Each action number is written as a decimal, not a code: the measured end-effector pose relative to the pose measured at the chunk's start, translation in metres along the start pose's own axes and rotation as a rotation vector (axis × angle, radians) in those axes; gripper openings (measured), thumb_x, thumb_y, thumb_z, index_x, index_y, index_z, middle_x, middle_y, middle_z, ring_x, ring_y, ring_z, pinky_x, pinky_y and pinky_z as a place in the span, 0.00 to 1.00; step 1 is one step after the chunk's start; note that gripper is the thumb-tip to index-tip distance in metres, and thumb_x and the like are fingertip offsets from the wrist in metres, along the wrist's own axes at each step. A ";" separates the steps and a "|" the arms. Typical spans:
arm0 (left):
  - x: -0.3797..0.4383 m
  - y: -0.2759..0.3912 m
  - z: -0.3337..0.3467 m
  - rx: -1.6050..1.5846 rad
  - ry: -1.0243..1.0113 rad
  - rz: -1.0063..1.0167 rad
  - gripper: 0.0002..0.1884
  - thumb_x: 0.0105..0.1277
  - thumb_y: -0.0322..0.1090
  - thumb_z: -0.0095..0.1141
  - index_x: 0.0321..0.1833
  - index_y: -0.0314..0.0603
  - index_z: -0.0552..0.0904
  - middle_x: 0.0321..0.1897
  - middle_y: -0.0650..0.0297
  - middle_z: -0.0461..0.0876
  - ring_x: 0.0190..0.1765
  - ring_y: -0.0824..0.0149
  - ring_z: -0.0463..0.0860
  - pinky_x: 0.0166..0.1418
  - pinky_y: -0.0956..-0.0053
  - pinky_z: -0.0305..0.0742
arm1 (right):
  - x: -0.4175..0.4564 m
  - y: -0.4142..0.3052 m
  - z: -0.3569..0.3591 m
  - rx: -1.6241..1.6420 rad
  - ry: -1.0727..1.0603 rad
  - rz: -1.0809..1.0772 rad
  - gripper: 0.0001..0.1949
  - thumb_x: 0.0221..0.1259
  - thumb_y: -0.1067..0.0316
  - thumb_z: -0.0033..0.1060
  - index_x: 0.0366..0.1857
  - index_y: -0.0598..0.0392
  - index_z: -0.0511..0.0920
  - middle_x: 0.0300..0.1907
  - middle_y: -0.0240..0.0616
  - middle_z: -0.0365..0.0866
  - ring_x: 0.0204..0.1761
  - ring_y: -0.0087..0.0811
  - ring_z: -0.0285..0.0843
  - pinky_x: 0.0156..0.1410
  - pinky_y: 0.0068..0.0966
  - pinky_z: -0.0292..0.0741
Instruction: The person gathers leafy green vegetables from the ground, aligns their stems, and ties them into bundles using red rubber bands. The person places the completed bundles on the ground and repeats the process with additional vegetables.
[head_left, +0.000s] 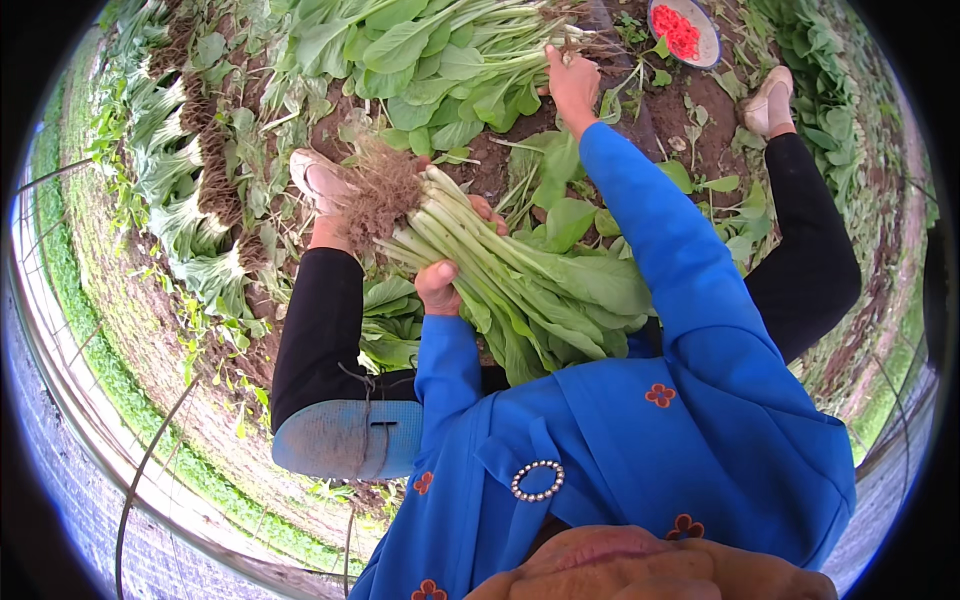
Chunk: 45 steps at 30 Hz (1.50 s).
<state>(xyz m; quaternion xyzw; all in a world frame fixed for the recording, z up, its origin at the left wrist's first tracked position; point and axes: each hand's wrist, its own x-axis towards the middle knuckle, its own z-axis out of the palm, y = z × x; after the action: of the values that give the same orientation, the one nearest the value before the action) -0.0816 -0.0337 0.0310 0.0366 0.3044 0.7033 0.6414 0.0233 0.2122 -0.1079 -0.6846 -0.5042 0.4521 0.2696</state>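
My left hand (438, 288) is closed around a thick bunch of leafy green vegetables (510, 277), thumb on top and fingers showing on the far side of the pale stems. The bunch's brown roots (382, 191) point up and left, and its leaves lie towards my lap. Farther out, my right hand (571, 81) reaches to the root end of a loose pile of the same greens (442, 64). Its thumb and fingertips touch the stems there; whether it grips any is not plain.
A bowl of red ties or bands (718, 46) stands at the upper right. Bunches with roots (176, 161) form a row at left, more greens (829, 112) at right. Cut leaves litter the soil between my shoes (766, 101). A blue foam pad (349, 439) is tied beside my leg.
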 end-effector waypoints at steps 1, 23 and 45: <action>0.001 0.001 0.004 0.008 -0.001 -0.004 0.41 0.39 0.46 0.70 0.58 0.33 0.70 0.49 0.56 0.72 0.50 0.56 0.77 0.54 0.65 0.76 | 0.005 0.008 -0.003 -0.070 0.048 -0.040 0.15 0.66 0.57 0.59 0.36 0.62 0.81 0.31 0.38 0.85 0.18 0.27 0.78 0.25 0.25 0.70; -0.005 0.002 -0.002 -0.028 -0.069 -0.023 0.42 0.39 0.43 0.68 0.60 0.32 0.69 0.49 0.56 0.73 0.51 0.56 0.78 0.56 0.61 0.78 | 0.006 -0.002 -0.136 1.093 -0.338 0.080 0.17 0.73 0.48 0.37 0.51 0.44 0.73 0.58 0.48 0.75 0.58 0.44 0.75 0.64 0.42 0.73; 0.004 0.005 0.008 0.045 -0.010 -0.004 0.41 0.39 0.45 0.70 0.57 0.34 0.70 0.48 0.57 0.71 0.51 0.56 0.76 0.56 0.64 0.76 | 0.053 0.020 -0.018 0.825 0.200 0.476 0.06 0.58 0.76 0.64 0.32 0.65 0.76 0.29 0.42 0.79 0.24 0.32 0.76 0.23 0.29 0.72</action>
<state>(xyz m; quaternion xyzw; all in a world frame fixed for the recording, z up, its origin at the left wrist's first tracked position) -0.0830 -0.0274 0.0382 0.0539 0.3169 0.6950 0.6431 0.0521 0.2567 -0.1347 -0.6571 -0.0838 0.5952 0.4549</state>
